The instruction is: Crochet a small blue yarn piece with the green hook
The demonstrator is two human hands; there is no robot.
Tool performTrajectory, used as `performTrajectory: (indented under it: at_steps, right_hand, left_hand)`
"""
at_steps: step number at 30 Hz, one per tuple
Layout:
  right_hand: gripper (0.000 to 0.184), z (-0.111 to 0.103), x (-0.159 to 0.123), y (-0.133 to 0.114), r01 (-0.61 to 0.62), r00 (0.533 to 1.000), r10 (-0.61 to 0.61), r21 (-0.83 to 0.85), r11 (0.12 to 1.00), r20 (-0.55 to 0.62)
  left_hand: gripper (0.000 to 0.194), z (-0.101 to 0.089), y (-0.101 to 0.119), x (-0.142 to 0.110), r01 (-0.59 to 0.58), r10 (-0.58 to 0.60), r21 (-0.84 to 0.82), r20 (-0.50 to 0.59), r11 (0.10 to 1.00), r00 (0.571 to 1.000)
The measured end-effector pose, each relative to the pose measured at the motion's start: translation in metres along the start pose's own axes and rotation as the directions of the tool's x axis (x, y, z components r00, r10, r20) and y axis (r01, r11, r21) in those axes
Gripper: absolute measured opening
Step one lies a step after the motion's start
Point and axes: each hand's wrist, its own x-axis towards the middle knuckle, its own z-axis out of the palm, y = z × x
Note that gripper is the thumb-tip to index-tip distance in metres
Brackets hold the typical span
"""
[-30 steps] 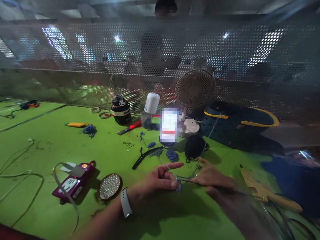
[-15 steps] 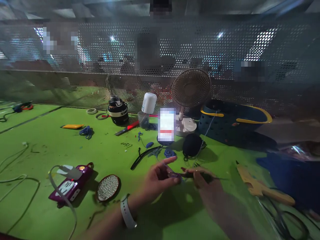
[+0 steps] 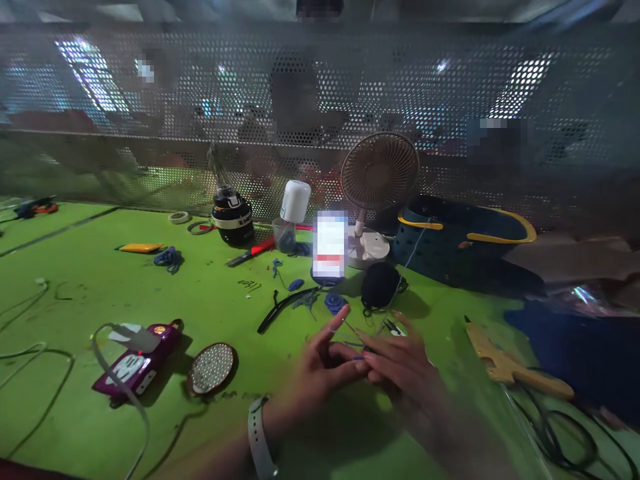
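Just in front of the phone, my two hands meet over the green table. My left hand is closed, thumb and fingers pinching a small bit of blue yarn work that is mostly hidden; its index finger points up. A strand of yarn seems to run over that finger. My right hand grips a thin crochet hook, whose slim shaft slants toward the left index finger. Close beyond them lie a small blue crocheted piece, a dark yarn ball and small snips.
Behind stand a lit phone, a fan, a black bottle and a dark basket. A purple power strip and round studded disc lie left; a yellow glue gun lies right. A perforated screen closes the back.
The right hand has turned and come closer to the left, its fingers now spread over the work. The hook's shaft now shows near the left index finger. The view has shifted slightly.
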Motion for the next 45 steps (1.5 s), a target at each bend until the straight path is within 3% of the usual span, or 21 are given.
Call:
performTrajectory:
  at_steps: [3,6,9,10,14,17,20,23,25,29,32,35,37,40,43,45]
  right_hand:
    - [0.017,0.000,0.003,0.000,-0.137,0.987,0.152,0.212,0.968,-0.057]
    - [0.016,-0.002,0.005,-0.001,-0.299,0.940,0.339,0.377,0.876,-0.043]
    - [0.016,-0.009,0.007,-0.003,-0.404,0.891,0.454,0.435,0.804,-0.011]
    - [0.016,-0.012,0.008,-0.004,-0.415,0.885,0.466,0.440,0.796,-0.008]
    - [0.014,-0.016,0.006,-0.003,-0.367,0.906,0.424,0.459,0.809,-0.023]
    - [0.018,-0.011,0.003,0.001,-0.302,0.942,0.335,0.450,0.841,0.007]
    - [0.020,-0.008,0.002,0.004,-0.289,0.955,0.290,0.437,0.852,0.066]
    - [0.020,-0.006,0.002,0.006,-0.301,0.952,0.292,0.441,0.846,0.089]
    - [0.018,-0.003,0.000,0.006,-0.304,0.946,0.323,0.442,0.843,0.036]
    - [0.017,0.007,-0.005,0.007,-0.292,0.934,0.350,0.410,0.864,-0.074]
    - [0.018,0.010,-0.006,0.008,-0.297,0.932,0.354,0.401,0.866,-0.075]
    - [0.015,0.006,-0.004,0.008,-0.311,0.923,0.379,0.444,0.840,-0.071]
    - [0.014,-0.001,-0.001,0.008,-0.340,0.910,0.411,0.465,0.817,-0.055]
    - [0.012,-0.015,0.003,0.009,-0.473,0.819,0.573,0.510,0.718,-0.047]
    - [0.011,-0.027,0.007,0.014,-0.528,0.656,0.751,0.663,0.531,-0.078]
    - [0.012,-0.030,0.009,0.017,-0.496,0.592,0.802,0.753,0.433,-0.071]
  left_hand:
    - [0.066,-0.002,0.003,0.002,0.062,-0.062,-0.020,0.020,0.998,0.998]
    - [0.044,-0.007,0.006,0.005,0.098,-0.098,-0.005,0.051,0.995,0.994]
    - [0.037,-0.016,0.010,0.008,0.213,-0.217,0.043,0.107,0.976,0.970]
    - [0.036,-0.019,0.012,0.010,0.219,-0.220,0.019,0.073,0.975,0.973]
    - [0.036,-0.024,0.022,0.013,0.206,-0.205,-0.041,0.039,0.978,0.978]
    - [0.050,-0.019,0.028,0.010,0.171,-0.169,-0.025,0.066,0.985,0.983]
    - [0.070,-0.012,0.031,0.005,0.121,-0.123,0.050,0.024,0.991,0.992]
    - [0.084,-0.009,0.032,0.003,0.082,-0.083,0.093,0.004,0.992,0.997]
    - [0.087,-0.009,0.032,0.003,0.075,-0.077,0.111,0.009,0.991,0.997]
    - [0.079,-0.009,0.032,0.003,0.062,-0.066,0.130,0.020,0.990,0.998]
    - [0.065,-0.011,0.035,0.003,0.036,-0.036,0.136,0.000,0.990,0.999]
    - [0.037,-0.016,0.040,0.005,0.048,-0.040,0.170,-0.050,0.984,0.998]
    - [0.034,-0.022,0.044,0.007,0.071,-0.061,0.221,-0.053,0.973,0.997]
    - [0.043,-0.033,0.051,0.013,0.087,-0.076,0.275,-0.050,0.958,0.996]
    - [0.047,-0.043,0.058,0.023,0.023,0.052,0.339,-0.211,0.940,0.976]
    - [0.044,-0.046,0.061,0.027,0.003,0.175,0.507,-0.303,0.862,0.937]
